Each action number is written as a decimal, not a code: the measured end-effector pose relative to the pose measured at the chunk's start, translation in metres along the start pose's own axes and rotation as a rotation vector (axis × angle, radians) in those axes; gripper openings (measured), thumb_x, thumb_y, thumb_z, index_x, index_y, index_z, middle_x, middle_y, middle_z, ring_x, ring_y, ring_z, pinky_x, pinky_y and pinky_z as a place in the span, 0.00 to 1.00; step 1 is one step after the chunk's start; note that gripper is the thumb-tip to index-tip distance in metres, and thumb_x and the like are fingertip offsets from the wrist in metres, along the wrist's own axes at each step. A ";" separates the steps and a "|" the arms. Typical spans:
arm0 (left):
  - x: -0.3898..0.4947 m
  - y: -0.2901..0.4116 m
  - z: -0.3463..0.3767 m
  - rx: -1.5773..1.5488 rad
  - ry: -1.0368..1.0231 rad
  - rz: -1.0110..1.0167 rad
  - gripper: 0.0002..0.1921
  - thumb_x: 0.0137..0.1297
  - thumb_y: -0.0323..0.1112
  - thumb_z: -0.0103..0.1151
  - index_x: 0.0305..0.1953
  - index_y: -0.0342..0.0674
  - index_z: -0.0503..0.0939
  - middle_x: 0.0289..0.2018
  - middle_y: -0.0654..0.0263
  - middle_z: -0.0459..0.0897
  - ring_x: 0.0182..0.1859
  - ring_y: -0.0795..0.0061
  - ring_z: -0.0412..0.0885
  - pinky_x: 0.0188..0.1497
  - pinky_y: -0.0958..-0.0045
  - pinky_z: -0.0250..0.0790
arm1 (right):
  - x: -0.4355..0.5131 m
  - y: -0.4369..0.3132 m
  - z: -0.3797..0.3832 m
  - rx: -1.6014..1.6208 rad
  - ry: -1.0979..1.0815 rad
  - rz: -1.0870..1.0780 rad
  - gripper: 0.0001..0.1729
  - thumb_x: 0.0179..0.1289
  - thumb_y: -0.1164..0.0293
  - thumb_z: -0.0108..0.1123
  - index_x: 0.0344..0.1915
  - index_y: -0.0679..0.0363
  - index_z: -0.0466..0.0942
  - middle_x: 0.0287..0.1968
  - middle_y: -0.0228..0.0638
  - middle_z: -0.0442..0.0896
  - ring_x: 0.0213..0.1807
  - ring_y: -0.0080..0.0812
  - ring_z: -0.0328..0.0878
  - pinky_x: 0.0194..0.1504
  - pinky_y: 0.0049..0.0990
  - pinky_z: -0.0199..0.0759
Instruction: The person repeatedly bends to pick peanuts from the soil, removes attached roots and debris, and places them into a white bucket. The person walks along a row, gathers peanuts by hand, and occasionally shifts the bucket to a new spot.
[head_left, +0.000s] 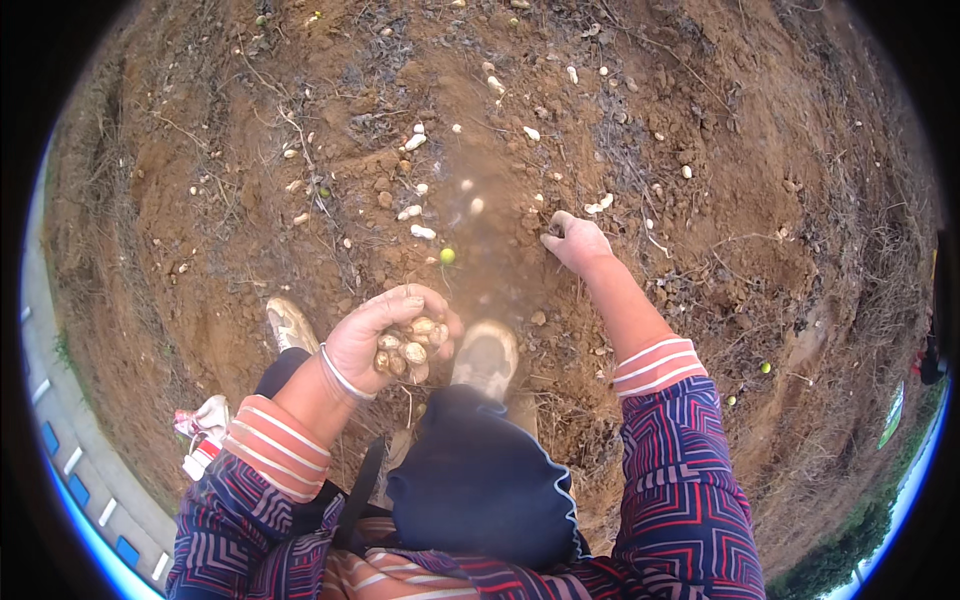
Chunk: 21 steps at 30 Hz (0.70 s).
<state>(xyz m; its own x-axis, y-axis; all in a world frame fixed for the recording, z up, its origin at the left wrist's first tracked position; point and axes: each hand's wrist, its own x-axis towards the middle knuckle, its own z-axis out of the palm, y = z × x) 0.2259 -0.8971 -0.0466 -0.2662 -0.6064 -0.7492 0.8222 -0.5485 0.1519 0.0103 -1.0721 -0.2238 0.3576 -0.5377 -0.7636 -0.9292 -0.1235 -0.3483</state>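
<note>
My left hand (355, 330) is curled around a cluster of unshelled peanuts (409, 348), held above the ground near my knee. Out to the right, my right hand (577, 241) reaches down to the brown soil (495, 247), thumb and fingertips bent together. Whether anything is pinched there is hidden. Just beyond that hand lies a pair of pale peanuts (599, 204). More peanuts are scattered ahead, among them one peanut (423, 232) close to a small green round fruit (448, 256).
My shoes (486, 358) stand in the loose dirt, with dry vines (300, 139) strewn about. At left are a white and red object (202, 435) and a paved strip (82, 450) at the field's edge. A dark strap (361, 487) hangs by my waist.
</note>
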 end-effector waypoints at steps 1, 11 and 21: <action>0.000 0.000 -0.001 0.000 -0.010 -0.004 0.10 0.65 0.37 0.49 0.42 0.37 0.73 0.39 0.49 0.79 0.36 0.64 0.82 0.22 0.72 0.76 | -0.002 0.001 -0.001 -0.025 -0.033 0.005 0.21 0.58 0.55 0.57 0.50 0.50 0.73 0.46 0.42 0.80 0.51 0.43 0.75 0.51 0.38 0.68; -0.003 0.000 -0.002 0.063 0.041 0.002 0.11 0.64 0.38 0.49 0.41 0.37 0.74 0.39 0.49 0.76 0.38 0.59 0.80 0.20 0.71 0.75 | -0.003 -0.022 -0.007 0.001 0.031 -0.002 0.28 0.51 0.55 0.59 0.52 0.56 0.73 0.46 0.43 0.81 0.50 0.43 0.76 0.52 0.35 0.70; -0.004 0.003 -0.015 -0.044 -0.019 0.024 0.11 0.64 0.38 0.49 0.42 0.38 0.74 0.40 0.49 0.76 0.39 0.59 0.80 0.24 0.70 0.79 | 0.019 -0.021 0.009 -0.012 0.263 -0.174 0.21 0.57 0.60 0.60 0.46 0.61 0.73 0.41 0.48 0.81 0.46 0.48 0.77 0.50 0.37 0.69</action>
<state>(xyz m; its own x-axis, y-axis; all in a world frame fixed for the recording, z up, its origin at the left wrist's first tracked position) 0.2371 -0.8879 -0.0526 -0.2556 -0.6300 -0.7333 0.8496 -0.5084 0.1406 0.0375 -1.0724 -0.2353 0.4767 -0.7043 -0.5260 -0.8578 -0.2418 -0.4536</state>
